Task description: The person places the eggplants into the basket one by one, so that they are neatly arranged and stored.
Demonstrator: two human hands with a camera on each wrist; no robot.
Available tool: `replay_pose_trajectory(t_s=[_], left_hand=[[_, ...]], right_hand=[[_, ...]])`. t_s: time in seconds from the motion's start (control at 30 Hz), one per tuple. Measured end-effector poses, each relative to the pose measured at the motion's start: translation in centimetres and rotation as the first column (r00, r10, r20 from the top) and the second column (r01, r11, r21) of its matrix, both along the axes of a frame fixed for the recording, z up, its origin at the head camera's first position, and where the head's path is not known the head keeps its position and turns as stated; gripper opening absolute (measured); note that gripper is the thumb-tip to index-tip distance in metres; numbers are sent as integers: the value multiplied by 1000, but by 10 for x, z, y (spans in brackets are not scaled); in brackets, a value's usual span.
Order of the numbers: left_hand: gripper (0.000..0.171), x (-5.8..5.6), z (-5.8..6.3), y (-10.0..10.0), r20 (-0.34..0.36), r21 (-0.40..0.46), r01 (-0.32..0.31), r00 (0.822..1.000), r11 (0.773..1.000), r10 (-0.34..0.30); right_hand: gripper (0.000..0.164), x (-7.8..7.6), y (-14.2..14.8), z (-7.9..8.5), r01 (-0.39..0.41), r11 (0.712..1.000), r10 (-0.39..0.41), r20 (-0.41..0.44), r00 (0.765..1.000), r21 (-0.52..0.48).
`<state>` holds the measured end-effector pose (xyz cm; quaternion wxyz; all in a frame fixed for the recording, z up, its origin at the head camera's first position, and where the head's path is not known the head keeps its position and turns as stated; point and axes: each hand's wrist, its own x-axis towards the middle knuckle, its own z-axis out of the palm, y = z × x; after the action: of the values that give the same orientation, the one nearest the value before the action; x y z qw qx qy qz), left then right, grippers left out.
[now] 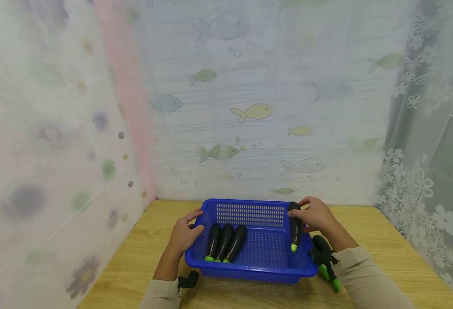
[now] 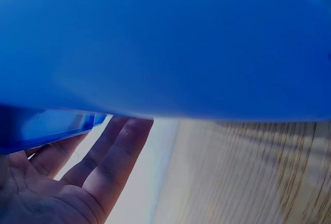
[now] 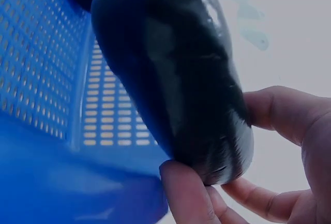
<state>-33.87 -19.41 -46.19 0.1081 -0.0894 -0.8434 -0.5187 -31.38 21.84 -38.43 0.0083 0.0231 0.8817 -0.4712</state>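
A blue plastic basket point(image 1: 265, 245) with slotted walls stands on the wooden table. Inside, three dark eggplants with green stem ends lie side by side at the left, among them the middle eggplant point(image 1: 224, 242). My left hand point(image 1: 184, 231) holds the basket's left rim, thumb over it; the left wrist view shows its fingers point(image 2: 111, 164) stretched below the rim. Over the basket's right end, my right hand point(image 1: 314, 214) grips another eggplant point(image 1: 295, 227) by its rounded end, green stem end downward. The right wrist view shows the eggplant point(image 3: 176, 79) between thumb and fingers.
Outside the basket, under my right forearm, more eggplants point(image 1: 321, 243) lie on the table point(image 1: 369, 231), partly hidden by the arm and wrist strap. A fish-patterned curtain point(image 1: 249, 171) hangs behind the table, with further curtains at both sides.
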Motion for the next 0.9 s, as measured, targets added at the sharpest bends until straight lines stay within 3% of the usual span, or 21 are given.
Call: replay_pose_trajectory(t_s=[0.5,0.73,0.9], left_hand=[[52,1,1,-1,9,8,3,1000,1000,-3],[53,-1,1,0,17,1,2,1000,1000,-2],[53,-1,2,0,10,-7,-1,1000,1000,1]], right_hand=[[67,-7,-20,-2,-40,999,40,-25,999,23],[72,-12,-31,-3,-69,993,71,-13,997,98],[64,-19,-40,-6,-82,992,81,13,997,101]])
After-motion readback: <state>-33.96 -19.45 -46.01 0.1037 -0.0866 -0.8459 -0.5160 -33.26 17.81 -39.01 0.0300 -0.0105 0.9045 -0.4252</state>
